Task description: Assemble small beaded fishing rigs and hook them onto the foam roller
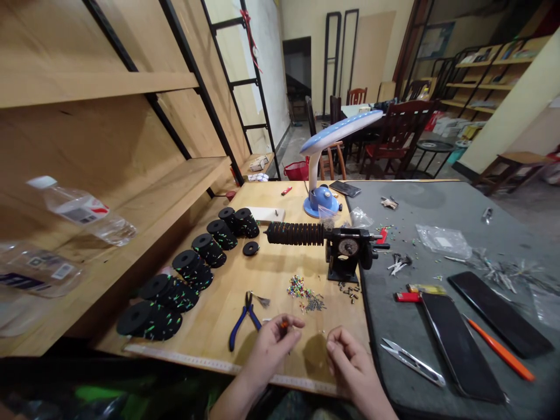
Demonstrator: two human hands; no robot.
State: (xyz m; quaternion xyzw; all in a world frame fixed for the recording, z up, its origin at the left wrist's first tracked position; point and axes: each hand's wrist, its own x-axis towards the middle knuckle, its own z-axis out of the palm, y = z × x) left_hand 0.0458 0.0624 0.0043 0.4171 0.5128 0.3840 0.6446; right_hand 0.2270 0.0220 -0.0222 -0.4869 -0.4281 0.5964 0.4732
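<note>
1. Orange piece (284,324) is held between left hand (272,343) fingertips, near the beads (296,287) on the surface (266,274).
2. Right hand (349,354) is curled, apart from it; any grasp cannot be told.

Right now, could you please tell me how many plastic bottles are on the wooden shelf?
2: the white-capped bottle farther along, and the purple-labelled bottle nearer, at the picture's left edge. More may be out of view.

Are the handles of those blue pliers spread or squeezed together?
Spread: the pliers lie on the wooden table, blue handles angled apart.
</note>
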